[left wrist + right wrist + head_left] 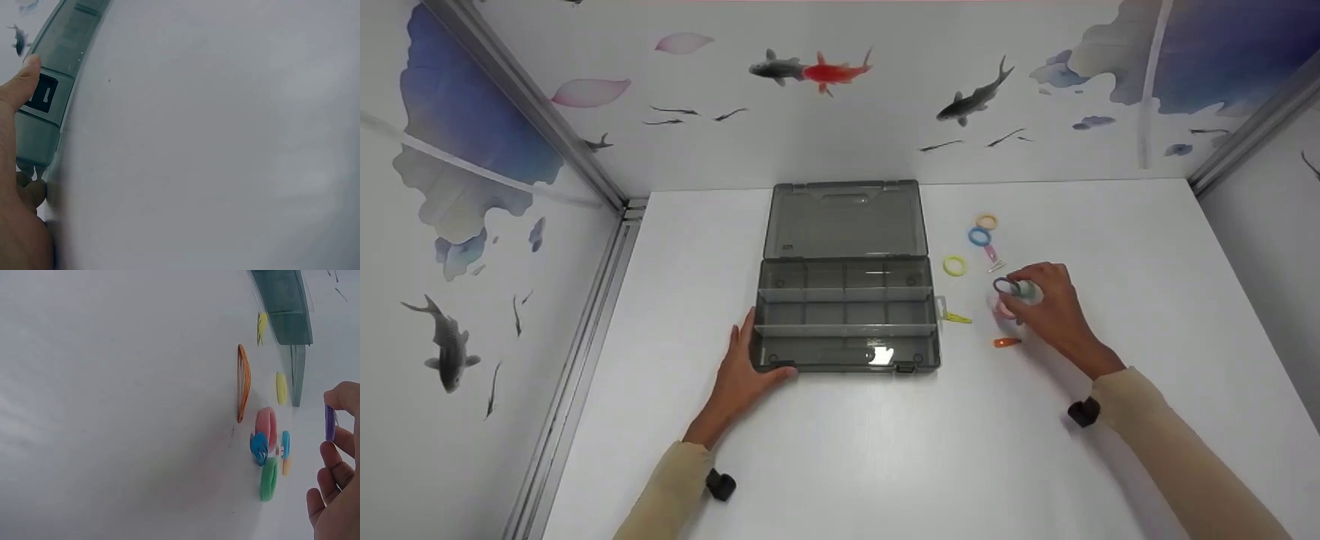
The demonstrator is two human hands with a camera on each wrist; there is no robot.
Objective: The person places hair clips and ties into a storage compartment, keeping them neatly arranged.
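Note:
My left hand [741, 379] grips the front left corner of a grey see-through compartment box [847, 330], thumb along its front edge. The box lies with its lid [846, 221] swung back. Beyond its right side, my right hand [1054, 304] pinches a purple hair tie [329, 423] between thumb and fingertip, above the table. Under and near that hand lie a pink hair tie [265, 427], a green hair tie [269, 479], a blue hair clip [259, 448] and an orange hair clip [1006, 342]. In the head view the hand partly covers the pink and green ties.
A yellow hair clip [958, 318] and a yellow hair tie [955, 265] lie right of the box. Farther back are a blue hair tie [979, 237], a peach hair tie [987, 221] and a pink clip [991, 255]. Patterned walls stand behind and beside the white table [840, 465].

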